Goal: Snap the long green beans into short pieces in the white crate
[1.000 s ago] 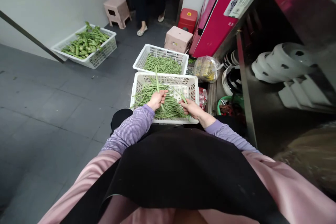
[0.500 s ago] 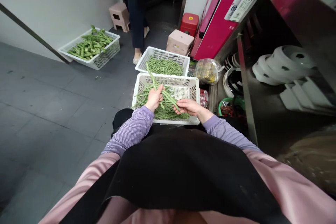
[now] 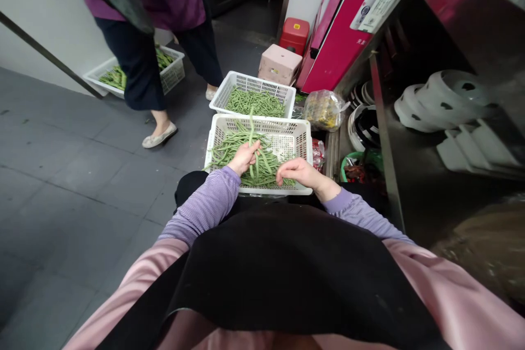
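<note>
Long green beans (image 3: 251,134) stick up and hang down from my left hand (image 3: 245,157), whose fingers are closed around them. My right hand (image 3: 301,173) hovers over the right side of the near white plastic basket (image 3: 304,131), fingers curled and pressed together. Whatever may be in those fingertips is hidden. Loose green beans (image 3: 225,152) lie in this basket, mostly on its left and near side. Just beyond stands a second white basket (image 3: 289,107) filled with shorter-looking green beans (image 3: 256,101).
A person in dark trousers (image 3: 141,74) walks at the left, before another basket of green vegetables (image 3: 174,74). Pink (image 3: 279,63) and red stools (image 3: 294,35) stand behind. A metal shelf (image 3: 385,158) with white dishes (image 3: 445,101) and a bagged item (image 3: 324,109) line the right.
The beans in my left hand have swung more upright, and my right hand has come away from their lower end. The other person has stepped closer and to the left, partly covering the far basket.
</note>
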Available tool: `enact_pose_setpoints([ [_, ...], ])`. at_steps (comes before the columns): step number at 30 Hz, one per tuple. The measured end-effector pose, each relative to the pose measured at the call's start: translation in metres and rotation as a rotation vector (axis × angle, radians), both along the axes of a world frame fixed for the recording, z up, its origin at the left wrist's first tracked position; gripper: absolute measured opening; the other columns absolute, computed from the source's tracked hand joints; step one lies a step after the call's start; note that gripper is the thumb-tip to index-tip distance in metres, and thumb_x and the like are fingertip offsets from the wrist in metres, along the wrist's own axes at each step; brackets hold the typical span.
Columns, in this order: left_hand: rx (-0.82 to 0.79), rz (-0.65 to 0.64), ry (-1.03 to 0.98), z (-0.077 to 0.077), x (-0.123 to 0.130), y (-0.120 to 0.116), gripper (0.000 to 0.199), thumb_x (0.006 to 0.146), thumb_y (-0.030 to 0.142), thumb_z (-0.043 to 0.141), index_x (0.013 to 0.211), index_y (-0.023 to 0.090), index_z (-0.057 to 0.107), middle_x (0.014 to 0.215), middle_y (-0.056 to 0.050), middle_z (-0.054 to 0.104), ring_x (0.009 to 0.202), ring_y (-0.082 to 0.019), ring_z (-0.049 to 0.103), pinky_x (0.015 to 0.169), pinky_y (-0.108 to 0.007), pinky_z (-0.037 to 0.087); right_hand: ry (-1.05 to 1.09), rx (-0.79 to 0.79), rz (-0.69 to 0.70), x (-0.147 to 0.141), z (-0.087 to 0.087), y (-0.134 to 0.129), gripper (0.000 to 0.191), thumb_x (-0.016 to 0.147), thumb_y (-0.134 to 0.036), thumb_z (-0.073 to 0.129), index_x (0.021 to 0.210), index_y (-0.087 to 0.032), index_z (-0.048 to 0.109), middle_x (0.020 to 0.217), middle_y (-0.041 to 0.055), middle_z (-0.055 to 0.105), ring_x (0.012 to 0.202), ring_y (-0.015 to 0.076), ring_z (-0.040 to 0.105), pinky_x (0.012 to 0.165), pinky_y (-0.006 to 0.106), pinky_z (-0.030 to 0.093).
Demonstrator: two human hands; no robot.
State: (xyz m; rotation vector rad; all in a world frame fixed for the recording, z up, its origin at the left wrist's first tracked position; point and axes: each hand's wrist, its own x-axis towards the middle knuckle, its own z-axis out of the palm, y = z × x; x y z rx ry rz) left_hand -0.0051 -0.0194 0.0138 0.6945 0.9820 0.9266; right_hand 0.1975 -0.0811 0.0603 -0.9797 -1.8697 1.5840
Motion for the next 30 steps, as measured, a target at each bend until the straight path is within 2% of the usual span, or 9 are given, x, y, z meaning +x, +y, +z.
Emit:
enact_pose_setpoints([
  [4,0.063,0.006,-0.010,0.001,0.002,0.001,0.035,0.083,0.043,0.071,0.075,0.013,0.057,0.049,0.007,0.047,0.030,0.001,0.024,0.032,-0.016,0.014,-0.214,-0.070,-0.517,0.002,-0.031,0.017,0.016,0.080,-0.019,0.068,0.095,-0.017,0.073,0.102,0.0106,0.070,0.093,0.0200,0.064,0.088,0.036,0.050],
  [6,0.053,-0.035,-0.009,0.000,0.006,-0.001,0.031,0.084,0.040,0.070,0.078,0.012,0.060,0.052,0.006,0.051,0.030,0.001,0.026,0.032,-0.017,0.014,-0.166,-0.215,-0.661,-0.006,-0.042,0.021,0.020,0.081,-0.019,0.066,0.101,-0.017,0.069,0.105,0.0103,0.069,0.093,0.0188,0.063,0.085,0.034,0.050],
  [9,0.048,-0.060,0.031,-0.003,0.011,-0.006,0.024,0.081,0.032,0.074,0.082,0.011,0.062,0.052,0.006,0.051,0.031,0.000,0.030,0.032,-0.017,0.015,0.104,-0.560,-0.504,-0.025,-0.047,0.021,0.018,0.089,-0.031,0.058,0.094,-0.016,0.066,0.081,0.0063,0.065,0.065,0.0141,0.058,0.063,0.029,0.050],
  [12,0.009,-0.013,0.071,-0.004,0.010,-0.004,0.021,0.078,0.027,0.076,0.081,0.011,0.063,0.051,0.007,0.049,0.031,-0.001,0.029,0.032,-0.018,0.014,0.229,-0.685,-0.410,-0.037,-0.044,0.019,0.021,0.085,-0.035,0.062,0.083,-0.014,0.062,0.057,-0.0045,0.046,0.042,0.0063,0.034,0.041,0.020,0.031],
  [15,-0.033,0.057,0.044,-0.002,0.003,0.002,0.021,0.082,0.028,0.073,0.077,0.012,0.060,0.051,0.006,0.050,0.031,-0.001,0.029,0.031,-0.018,0.015,0.238,-0.662,-0.438,-0.036,-0.041,0.019,0.019,0.078,-0.032,0.065,0.083,-0.014,0.060,0.055,-0.0081,0.038,0.040,0.0043,0.023,0.039,0.019,0.017],
  [20,-0.023,0.145,0.067,0.003,-0.004,0.010,0.018,0.083,0.024,0.070,0.077,0.012,0.058,0.058,0.002,0.060,0.033,-0.001,0.030,0.032,-0.018,0.014,0.062,-0.489,-0.427,-0.025,-0.048,0.022,0.042,0.074,-0.018,0.054,0.116,-0.019,0.054,0.064,-0.0051,0.053,0.044,0.0088,0.037,0.042,0.020,0.025],
  [24,-0.015,0.186,0.077,0.006,-0.004,0.012,0.013,0.087,0.020,0.063,0.079,0.012,0.057,0.057,0.002,0.060,0.033,-0.002,0.030,0.031,-0.018,0.015,-0.501,-0.088,-0.452,-0.007,-0.062,0.029,0.045,0.083,-0.011,0.047,0.127,-0.019,0.052,0.099,0.0089,0.069,0.076,0.0178,0.063,0.068,0.029,0.047],
  [27,-0.015,0.173,0.081,0.008,-0.004,0.012,0.014,0.087,0.022,0.064,0.079,0.012,0.057,0.058,0.002,0.060,0.034,-0.002,0.031,0.032,-0.018,0.016,-0.922,0.081,-0.486,0.005,-0.068,0.032,0.023,0.090,-0.019,0.052,0.110,-0.013,0.061,0.106,0.0193,0.068,0.102,0.0281,0.063,0.090,0.040,0.044],
  [30,-0.022,0.113,0.059,0.008,-0.003,0.010,0.017,0.085,0.024,0.067,0.078,0.012,0.058,0.057,0.002,0.059,0.033,-0.001,0.030,0.032,-0.017,0.017,-0.669,-0.065,-0.518,0.002,-0.066,0.033,0.025,0.094,-0.036,0.055,0.107,-0.016,0.062,0.101,0.0159,0.069,0.095,0.0252,0.064,0.085,0.038,0.047],
])
